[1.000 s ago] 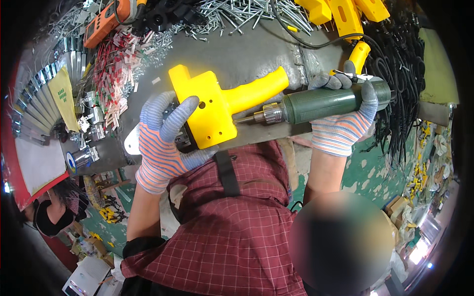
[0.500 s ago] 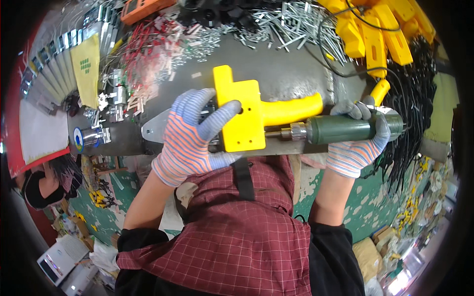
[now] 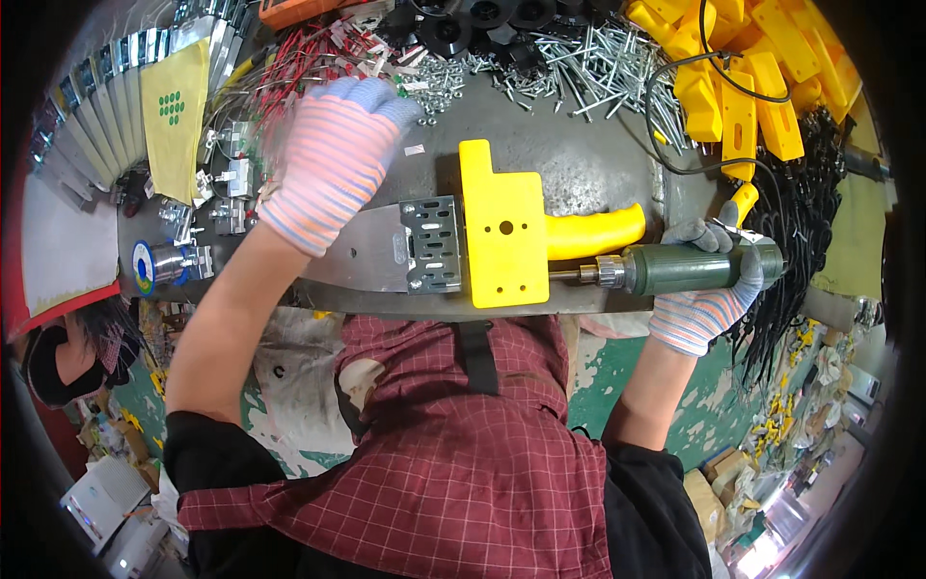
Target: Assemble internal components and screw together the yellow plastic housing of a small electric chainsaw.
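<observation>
On the dark worktop lies a yellow plastic housing (image 3: 504, 232) with its yellow handle (image 3: 598, 234) pointing right. A flat metal blade (image 3: 362, 249) with a slotted metal bracket (image 3: 432, 246) extends left from it. My right hand (image 3: 702, 301), in a striped glove, is wrapped round a green electric screwdriver (image 3: 680, 267), whose bit points left at the housing's lower right side. My left hand (image 3: 338, 145), also gloved, is over the far left of the worktop, beside a heap of small metal nuts or screws (image 3: 434, 82). Its fingertips are blurred and partly hidden.
Long screws (image 3: 598, 68), black round parts (image 3: 492, 12) and yellow housings (image 3: 738, 106) are heaped along the far side. Red wires (image 3: 304, 58) lie far left, near a row of metal blades (image 3: 92, 135). A solder spool (image 3: 174, 265) stands left; black cables (image 3: 786, 222) hang right.
My left hand has let go of the yellow housing and moved away, far and left, uncovering the blade and bracket. The housing and the screwdriver have shifted slightly in view; my right hand keeps its grip.
</observation>
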Motion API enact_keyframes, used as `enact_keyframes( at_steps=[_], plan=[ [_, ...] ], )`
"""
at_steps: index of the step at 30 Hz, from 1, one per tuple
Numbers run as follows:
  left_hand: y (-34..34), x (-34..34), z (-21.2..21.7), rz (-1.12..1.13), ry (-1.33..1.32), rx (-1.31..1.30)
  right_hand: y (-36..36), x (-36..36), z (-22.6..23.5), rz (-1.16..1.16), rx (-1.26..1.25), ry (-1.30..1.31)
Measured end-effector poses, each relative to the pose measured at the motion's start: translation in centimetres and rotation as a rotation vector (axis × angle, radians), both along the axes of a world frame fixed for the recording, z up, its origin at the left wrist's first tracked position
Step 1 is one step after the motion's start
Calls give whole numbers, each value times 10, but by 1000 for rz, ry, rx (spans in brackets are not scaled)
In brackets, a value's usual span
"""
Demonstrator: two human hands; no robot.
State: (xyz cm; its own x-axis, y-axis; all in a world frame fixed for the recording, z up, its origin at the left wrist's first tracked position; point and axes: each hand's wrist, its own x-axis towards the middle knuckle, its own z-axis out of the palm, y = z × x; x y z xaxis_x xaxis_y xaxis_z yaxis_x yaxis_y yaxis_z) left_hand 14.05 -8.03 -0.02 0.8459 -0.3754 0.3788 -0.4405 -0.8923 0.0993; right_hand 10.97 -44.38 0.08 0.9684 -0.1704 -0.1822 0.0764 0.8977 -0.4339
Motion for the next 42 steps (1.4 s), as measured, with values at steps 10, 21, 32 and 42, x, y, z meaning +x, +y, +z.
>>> enact_keyframes(
  at_steps=[10, 21, 32, 42],
  plan=[
    [-4, 16, 3, -272, -140, 520, -2, -1, 3, -6, -37, 6],
    [-22, -21, 17, 39, 38, -134, 0, -6, 5, -1, -19, -55],
    [-81, -146, -36, 249, -117, -731, 7, -9, 20, -66, -107, -70],
    [-80, -143, -40, 241, -155, -635, 11, -9, 17, -93, -121, -74]
  ],
)
